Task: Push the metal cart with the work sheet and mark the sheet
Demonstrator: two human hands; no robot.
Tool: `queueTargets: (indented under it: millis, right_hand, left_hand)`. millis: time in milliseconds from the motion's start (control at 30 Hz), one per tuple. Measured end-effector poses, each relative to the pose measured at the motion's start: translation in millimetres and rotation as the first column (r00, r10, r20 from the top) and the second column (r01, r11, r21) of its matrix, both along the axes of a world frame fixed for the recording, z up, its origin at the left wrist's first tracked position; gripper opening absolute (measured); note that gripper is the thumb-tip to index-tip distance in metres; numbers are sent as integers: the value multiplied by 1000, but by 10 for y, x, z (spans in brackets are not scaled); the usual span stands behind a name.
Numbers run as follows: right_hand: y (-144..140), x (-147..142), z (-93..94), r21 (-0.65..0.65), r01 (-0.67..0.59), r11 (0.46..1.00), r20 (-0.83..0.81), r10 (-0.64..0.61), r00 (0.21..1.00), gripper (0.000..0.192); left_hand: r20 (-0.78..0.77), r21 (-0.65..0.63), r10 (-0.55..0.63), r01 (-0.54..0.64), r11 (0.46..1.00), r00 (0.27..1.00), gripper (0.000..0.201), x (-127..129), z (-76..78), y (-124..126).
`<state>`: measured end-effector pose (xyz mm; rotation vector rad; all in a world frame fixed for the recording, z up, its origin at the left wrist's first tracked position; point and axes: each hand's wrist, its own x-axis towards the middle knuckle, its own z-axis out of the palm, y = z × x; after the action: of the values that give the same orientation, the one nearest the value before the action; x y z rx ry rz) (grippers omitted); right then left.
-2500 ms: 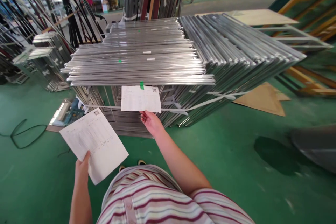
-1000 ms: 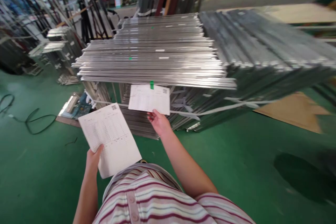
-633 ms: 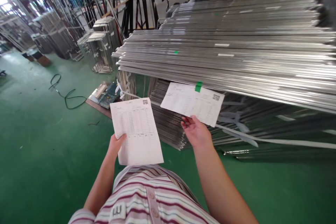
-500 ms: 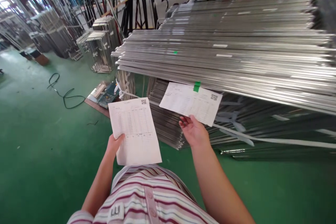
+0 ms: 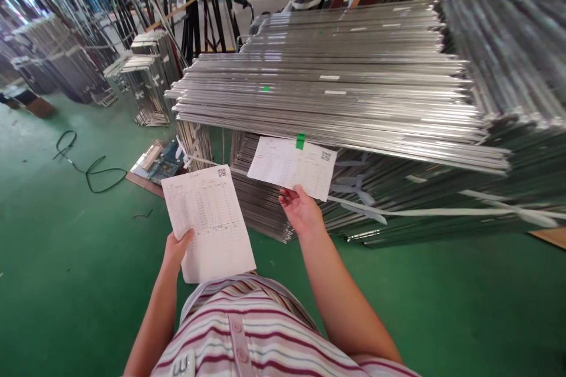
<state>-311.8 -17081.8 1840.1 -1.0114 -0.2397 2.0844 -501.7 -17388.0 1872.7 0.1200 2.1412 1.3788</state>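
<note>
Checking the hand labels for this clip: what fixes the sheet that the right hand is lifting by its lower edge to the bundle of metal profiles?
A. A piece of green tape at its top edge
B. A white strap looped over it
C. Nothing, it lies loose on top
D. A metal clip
A: the taped sheet hangs from the stack of metal profiles by a piece of green tape at its top edge, while the right hand pinches its lower edge.
</note>
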Motion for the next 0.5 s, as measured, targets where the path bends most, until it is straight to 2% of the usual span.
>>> queueTargets:
  millis: [267,500]
  right_hand:
    - [146,58,-41,14,-2,1000,-46,2,999,19]
    - [238,169,-77,63,7,998,-86,-1,996,28]
  left_hand:
    - [-20,-56,57,-58,997,998,62,11,-79,71]
    - [18,-114,137,-134,984,990,55,36,30,147]
